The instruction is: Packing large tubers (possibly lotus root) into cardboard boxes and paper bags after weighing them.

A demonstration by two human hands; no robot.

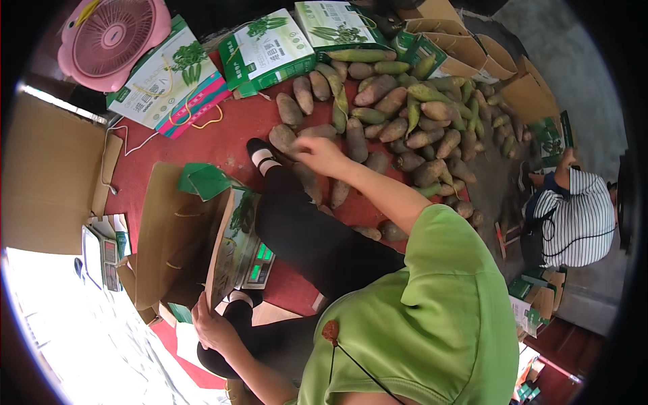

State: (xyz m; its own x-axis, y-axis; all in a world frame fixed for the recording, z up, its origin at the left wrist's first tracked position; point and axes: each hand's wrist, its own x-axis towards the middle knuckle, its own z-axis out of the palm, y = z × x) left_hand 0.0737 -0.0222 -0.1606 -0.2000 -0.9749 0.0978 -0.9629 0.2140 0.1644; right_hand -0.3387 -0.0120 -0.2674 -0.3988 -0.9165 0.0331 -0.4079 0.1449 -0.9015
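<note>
My left hand (213, 329) is closed on the near edge of an upright cardboard box (154, 236), whose flaps stand open. Its printed side panel leans toward my legs, beside a scale with lit green displays (260, 264). Farther up, my right hand (322, 155) has its fingers curled at the end of a thick brown root vegetable (282, 138), next to my shoe; the fingertips are partly hidden. Beyond that hand spreads a pile of long brown and green root vegetables (425, 138) on the red mat (236, 128). What lies inside the box is mostly hidden.
Printed green-and-white cartons (266, 50) stand at the back, with a pink fan (113, 40) at the far left. Open brown boxes (459, 50) stand behind the pile. A second scale (101, 256) is at left. Another person in a striped shirt (580, 216) sits at right.
</note>
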